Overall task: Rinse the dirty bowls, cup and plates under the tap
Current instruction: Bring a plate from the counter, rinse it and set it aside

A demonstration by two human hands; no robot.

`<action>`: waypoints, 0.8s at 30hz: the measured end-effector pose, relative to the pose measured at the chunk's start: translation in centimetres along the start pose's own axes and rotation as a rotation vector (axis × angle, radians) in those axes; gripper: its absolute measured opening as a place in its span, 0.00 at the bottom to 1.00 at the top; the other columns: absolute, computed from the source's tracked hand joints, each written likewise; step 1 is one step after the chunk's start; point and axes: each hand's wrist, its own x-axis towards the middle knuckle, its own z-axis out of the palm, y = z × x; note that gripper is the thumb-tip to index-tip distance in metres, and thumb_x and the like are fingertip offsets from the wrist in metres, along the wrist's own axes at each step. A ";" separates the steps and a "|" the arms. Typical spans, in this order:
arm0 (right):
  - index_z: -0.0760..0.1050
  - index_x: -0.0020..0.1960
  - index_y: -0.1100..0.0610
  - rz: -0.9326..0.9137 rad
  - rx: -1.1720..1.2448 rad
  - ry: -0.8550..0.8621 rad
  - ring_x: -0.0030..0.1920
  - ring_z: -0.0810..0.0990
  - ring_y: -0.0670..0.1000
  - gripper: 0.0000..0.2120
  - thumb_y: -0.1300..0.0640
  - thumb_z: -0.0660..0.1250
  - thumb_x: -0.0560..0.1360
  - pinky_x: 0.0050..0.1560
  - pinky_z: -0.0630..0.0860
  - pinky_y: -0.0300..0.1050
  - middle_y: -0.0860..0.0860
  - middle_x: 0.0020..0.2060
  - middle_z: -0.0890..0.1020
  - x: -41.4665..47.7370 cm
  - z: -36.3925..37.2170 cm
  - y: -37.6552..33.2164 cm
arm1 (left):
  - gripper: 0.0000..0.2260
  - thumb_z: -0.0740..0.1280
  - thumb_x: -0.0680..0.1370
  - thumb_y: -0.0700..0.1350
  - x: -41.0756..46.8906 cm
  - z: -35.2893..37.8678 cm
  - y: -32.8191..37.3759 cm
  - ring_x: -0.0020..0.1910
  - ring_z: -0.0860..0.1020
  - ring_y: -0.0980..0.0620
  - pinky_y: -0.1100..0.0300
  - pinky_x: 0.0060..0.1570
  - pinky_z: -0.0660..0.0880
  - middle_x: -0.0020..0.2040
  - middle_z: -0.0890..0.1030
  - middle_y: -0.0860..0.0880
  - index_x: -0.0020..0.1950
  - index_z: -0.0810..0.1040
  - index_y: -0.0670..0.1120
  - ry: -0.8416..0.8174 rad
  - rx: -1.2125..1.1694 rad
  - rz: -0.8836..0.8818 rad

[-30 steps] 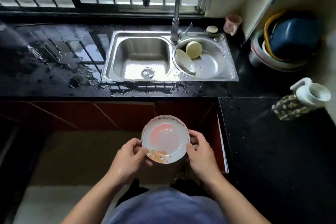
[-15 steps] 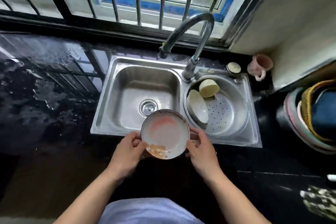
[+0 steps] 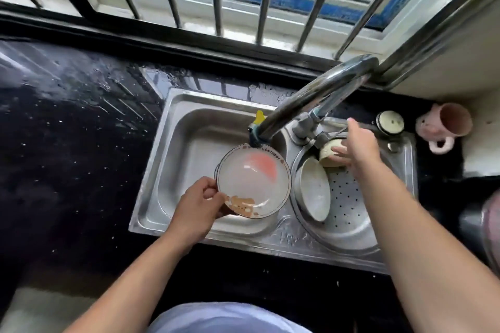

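Left hand (image 3: 198,209) gripping plate (image 3: 254,181)

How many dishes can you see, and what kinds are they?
Plates: 2, the bear plate held by the left hand and a white plate in the right basin.
Bowls: 1, a cream bowl.
Cups: 1, a pink cup.
Total: 4.

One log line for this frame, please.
left hand holds plate under tap spout | right hand at tap lever | no water visible
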 end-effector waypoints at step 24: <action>0.71 0.67 0.72 0.004 -0.089 0.053 0.41 0.84 0.54 0.18 0.63 0.58 0.81 0.43 0.87 0.49 0.67 0.58 0.81 6.4 1.0 1.9 | 0.04 0.65 0.80 0.31 2.8 0.5 0.4 0.47 0.89 0.42 0.58 0.44 0.85 0.48 0.88 0.36 0.54 0.77 0.36 0.090 -0.242 -0.082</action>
